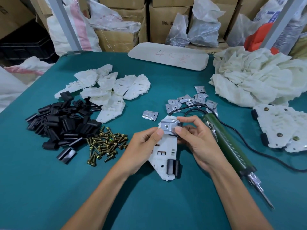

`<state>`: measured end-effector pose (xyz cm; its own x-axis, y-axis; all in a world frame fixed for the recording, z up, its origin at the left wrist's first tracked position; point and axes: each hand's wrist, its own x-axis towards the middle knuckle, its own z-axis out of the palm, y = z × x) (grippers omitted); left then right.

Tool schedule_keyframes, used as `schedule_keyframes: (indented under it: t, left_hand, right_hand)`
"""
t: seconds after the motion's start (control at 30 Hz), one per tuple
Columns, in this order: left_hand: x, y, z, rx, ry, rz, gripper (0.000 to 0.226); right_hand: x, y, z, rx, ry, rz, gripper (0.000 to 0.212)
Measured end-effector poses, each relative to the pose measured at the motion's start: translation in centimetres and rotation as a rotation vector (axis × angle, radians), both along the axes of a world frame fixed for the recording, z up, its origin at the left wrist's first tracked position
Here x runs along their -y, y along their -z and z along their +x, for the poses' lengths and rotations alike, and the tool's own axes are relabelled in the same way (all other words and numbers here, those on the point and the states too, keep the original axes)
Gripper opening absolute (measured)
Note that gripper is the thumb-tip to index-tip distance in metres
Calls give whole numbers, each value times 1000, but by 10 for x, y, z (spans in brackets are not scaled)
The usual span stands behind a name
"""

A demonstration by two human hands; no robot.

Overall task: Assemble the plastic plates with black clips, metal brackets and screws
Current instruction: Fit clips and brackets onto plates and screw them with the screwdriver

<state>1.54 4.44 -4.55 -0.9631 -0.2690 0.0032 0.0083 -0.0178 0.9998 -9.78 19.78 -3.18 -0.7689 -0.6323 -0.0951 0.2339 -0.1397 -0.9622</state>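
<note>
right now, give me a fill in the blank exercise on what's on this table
1. The left hand and right hand hold a white plate with a metal ____ on its far end.
2. A black clip sits on the plate's ____ end.
3. The green screwdriver lies beside the ____ hand.
4. The screws lie ____ of the clip pile.
Missing words: bracket; near; right; right.

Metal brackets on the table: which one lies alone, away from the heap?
The single bracket beside the held plate; the others overlap in a heap farther back.
</note>
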Motion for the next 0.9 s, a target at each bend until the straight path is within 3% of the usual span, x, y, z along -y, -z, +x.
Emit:
schedule_keyframes:
  t: [0.1, 0.2, 0.3, 0.4, 0.53, 0.7, 0.9]
  left_hand:
    - [11, 1, -5, 105, -76, -313, 50]
    - [39, -7, -25, 134, -212, -788, 17]
    - [78, -21, -54, 311, -106, -980, 58]
    - [102, -32, -78, 476, 120, -990, 74]
    - [118, -36, -92, 534, 212, -862, 62]
    - [119, -33, -82, 420, 206, -813, 51]
    - [110, -28, -54, 353, 183, -854, 59]
  right_hand:
    - [2, 6, -3, -40, 37, 78, 23]
    - [2, 13, -5, -111, 90, 181, 22]
    - [1, 19, -5, -339, 186, 383, 26]
    - [0, 19, -3, -448, 230, 442, 30]
    - [-1, 19, -4, -530, 270, 523, 36]
    - [-2, 18, -3, -557, 278, 547, 39]
    - [-3, 15, -5, -492, 251, 517, 34]
